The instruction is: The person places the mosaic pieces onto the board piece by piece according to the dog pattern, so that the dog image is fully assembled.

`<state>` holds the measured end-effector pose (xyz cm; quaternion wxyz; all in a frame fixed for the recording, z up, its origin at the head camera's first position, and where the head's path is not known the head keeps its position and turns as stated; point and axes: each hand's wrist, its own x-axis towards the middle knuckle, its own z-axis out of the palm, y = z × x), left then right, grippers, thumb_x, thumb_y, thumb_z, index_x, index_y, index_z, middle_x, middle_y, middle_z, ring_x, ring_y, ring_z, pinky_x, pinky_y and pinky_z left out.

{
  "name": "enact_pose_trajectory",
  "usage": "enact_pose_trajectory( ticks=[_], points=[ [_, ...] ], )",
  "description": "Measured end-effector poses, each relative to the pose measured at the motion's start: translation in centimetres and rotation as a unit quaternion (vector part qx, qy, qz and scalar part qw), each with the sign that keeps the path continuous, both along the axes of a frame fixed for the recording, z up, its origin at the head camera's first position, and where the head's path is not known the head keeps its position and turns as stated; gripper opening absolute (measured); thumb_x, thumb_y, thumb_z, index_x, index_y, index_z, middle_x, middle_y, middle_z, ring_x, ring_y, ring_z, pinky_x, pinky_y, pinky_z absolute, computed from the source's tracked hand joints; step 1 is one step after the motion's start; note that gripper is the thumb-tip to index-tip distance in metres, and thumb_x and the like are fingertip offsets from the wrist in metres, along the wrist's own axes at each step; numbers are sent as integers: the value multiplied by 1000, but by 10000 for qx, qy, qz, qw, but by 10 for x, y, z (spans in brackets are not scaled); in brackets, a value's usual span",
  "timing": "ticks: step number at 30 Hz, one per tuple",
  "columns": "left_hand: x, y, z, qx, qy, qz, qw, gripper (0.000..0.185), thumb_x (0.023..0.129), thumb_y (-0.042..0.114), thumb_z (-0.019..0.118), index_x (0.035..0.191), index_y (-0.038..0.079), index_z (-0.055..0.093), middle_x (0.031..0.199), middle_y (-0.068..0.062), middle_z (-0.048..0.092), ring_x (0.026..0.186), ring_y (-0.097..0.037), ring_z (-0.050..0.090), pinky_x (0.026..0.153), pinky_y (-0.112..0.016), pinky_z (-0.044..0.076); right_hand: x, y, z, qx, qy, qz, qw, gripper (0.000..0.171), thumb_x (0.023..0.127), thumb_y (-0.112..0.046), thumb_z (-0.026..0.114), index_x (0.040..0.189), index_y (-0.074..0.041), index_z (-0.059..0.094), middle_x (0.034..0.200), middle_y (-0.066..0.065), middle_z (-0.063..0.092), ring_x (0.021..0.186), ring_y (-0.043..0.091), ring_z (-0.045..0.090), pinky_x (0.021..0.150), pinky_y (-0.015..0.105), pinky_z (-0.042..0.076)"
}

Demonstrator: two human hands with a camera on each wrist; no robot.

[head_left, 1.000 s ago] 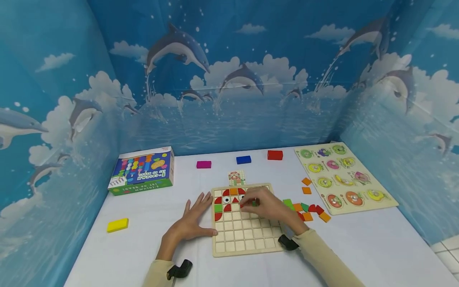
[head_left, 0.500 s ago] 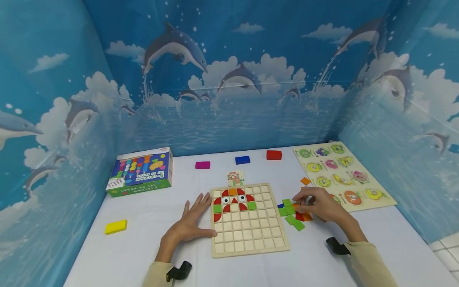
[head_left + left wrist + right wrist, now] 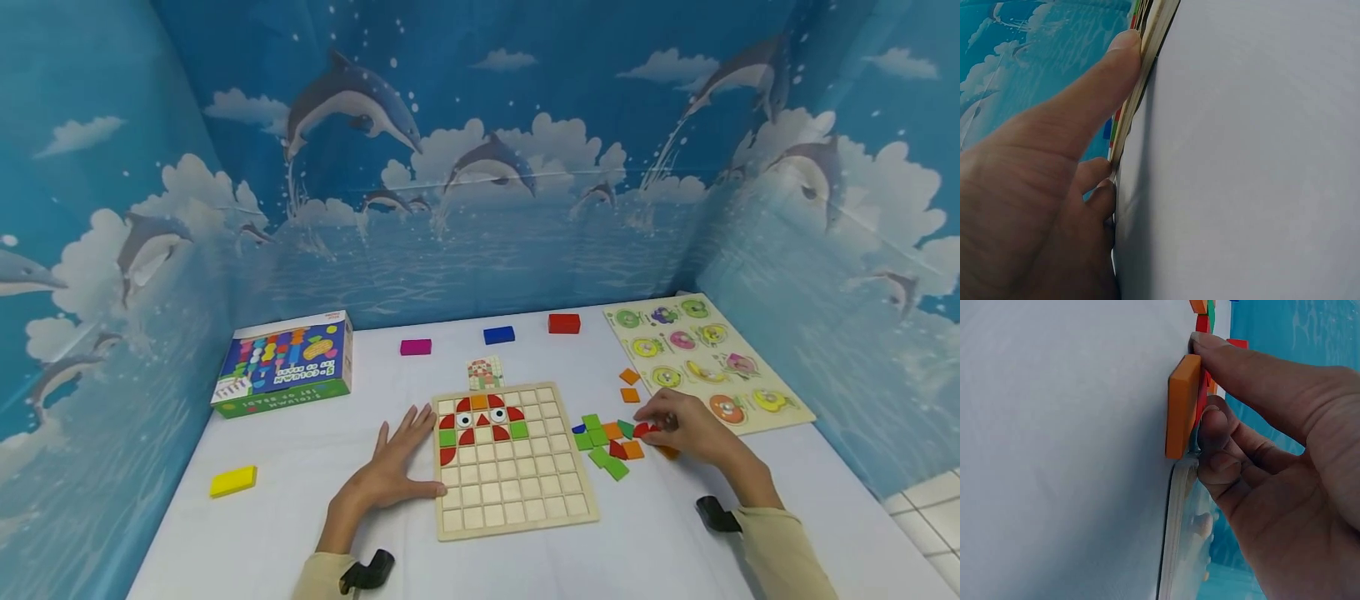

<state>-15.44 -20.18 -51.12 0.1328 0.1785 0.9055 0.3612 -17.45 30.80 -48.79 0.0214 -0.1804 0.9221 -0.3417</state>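
Note:
My left hand (image 3: 390, 467) lies spread at the left side of a wooden grid board (image 3: 517, 504), its thumb (image 3: 1125, 40) and fingertips touching the board's edge. Red, green and orange tiles and two eye tiles (image 3: 498, 415) form a pattern in the board's upper left cells. On the right, my right hand (image 3: 686, 425) is down at the loose tiles, pinching a red tile (image 3: 1202, 400) between thumb and fingers. An orange tile (image 3: 1180, 409) lies right beside it, partly under the hand in the head view. Several green tiles (image 3: 597, 436) lie between hand and board.
Behind the board lies a small pattern card (image 3: 485, 373). Magenta (image 3: 416, 347), blue (image 3: 498, 335) and red (image 3: 564, 323) blocks stand farther back. A toy box (image 3: 285, 367) and yellow block (image 3: 233, 481) are left; a fruit puzzle board (image 3: 705, 358) is right, close to the right hand.
My right hand has moved from the board's upper cells to the loose tiles at right, then slightly farther right among the red ones. My left hand has stayed at the board's edge.

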Motion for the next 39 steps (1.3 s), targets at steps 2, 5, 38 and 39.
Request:
enact_pose_trajectory(
  ticks=[2, 5, 38, 39],
  points=[
    [0, 0, 0, -50, -58, 13, 10000, 120, 79, 50, 95, 173, 16, 27, 182, -4, 15, 168, -33, 0, 131, -64, -14, -1, 0, 1, 89, -46, 15, 9999, 21, 84, -4, 91, 101, -8, 80, 94, 0, 65, 75, 10, 51, 62, 21, 48],
    [0, 1, 0, -157, -127, 51, 9998, 121, 79, 50, 95, 173, 18, 26, 182, -1, 14, 169, -30, -1, 132, -61, -14, -2, -2, 4, 196, -194, 59, 9996, 20, 85, -3, 90, 99, -8, 76, 92, 0, 64, 76, 9, 51, 64, 20, 50],
    [-1, -2, 1, -182, -98, -9, 9998, 120, 80, 49, 95, 173, 15, 26, 182, -2, 13, 169, -30, -2, 132, -61, -14, -4, -89, 24, -1074, 649, 623, 9901, 31, 79, 6, 92, 84, -14, 70, 83, -7, 66, 74, 11, 58, 65, 20, 55],
    [-1, -2, 1, -195, -99, -11, 9998, 120, 80, 49, 94, 173, 16, 26, 182, -1, 12, 169, -29, -2, 132, -61, -14, -4, -93, 21, -1195, 590, 725, 9884, 28, 79, 6, 92, 85, -13, 72, 84, -6, 68, 74, 11, 59, 64, 20, 55]
  ],
)
